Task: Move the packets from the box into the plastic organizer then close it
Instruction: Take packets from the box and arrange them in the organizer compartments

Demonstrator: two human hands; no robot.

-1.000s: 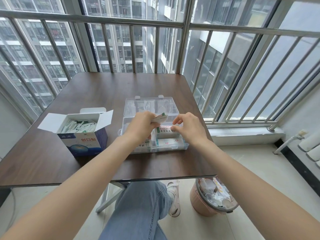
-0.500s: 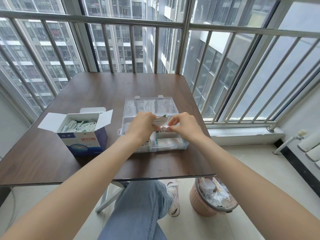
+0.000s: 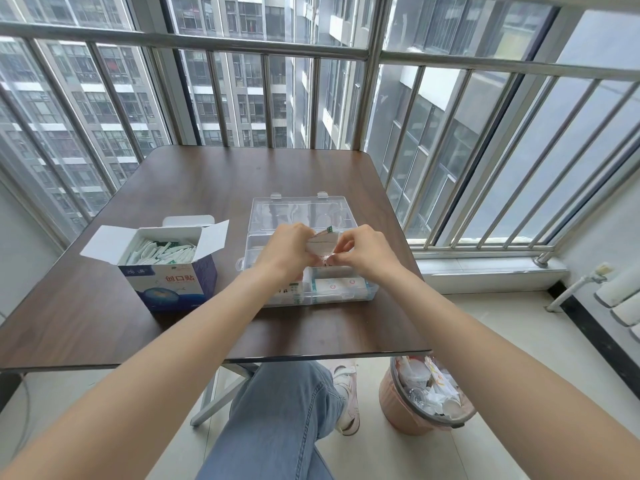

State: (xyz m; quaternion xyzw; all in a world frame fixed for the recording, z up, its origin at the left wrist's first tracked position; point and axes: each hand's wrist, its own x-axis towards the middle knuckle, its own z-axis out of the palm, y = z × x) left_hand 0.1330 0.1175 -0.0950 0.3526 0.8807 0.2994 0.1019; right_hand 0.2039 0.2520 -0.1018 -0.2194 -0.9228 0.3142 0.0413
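A blue and white cardboard box (image 3: 169, 282) stands open on the left of the table, full of several white packets (image 3: 159, 252). The clear plastic organizer (image 3: 346, 292) lies open in the middle, its lid (image 3: 298, 211) flat behind it. Flat white packets (image 3: 337, 285) lie in its front right compartment. My left hand (image 3: 285, 252) and my right hand (image 3: 363, 252) meet above the organizer, both pinching a small stack of white packets (image 3: 322, 242) between them.
The dark wooden table (image 3: 86, 327) stands against a metal window railing (image 3: 277, 53). A pink bin (image 3: 426, 400) full of wrappers sits on the floor under the table's right front corner. My crossed legs in jeans (image 3: 277, 420) are below the table edge.
My right hand has lifted from the organizer's front compartment and closed in on the left hand. Both now hold the packets, raised slightly above the organizer.
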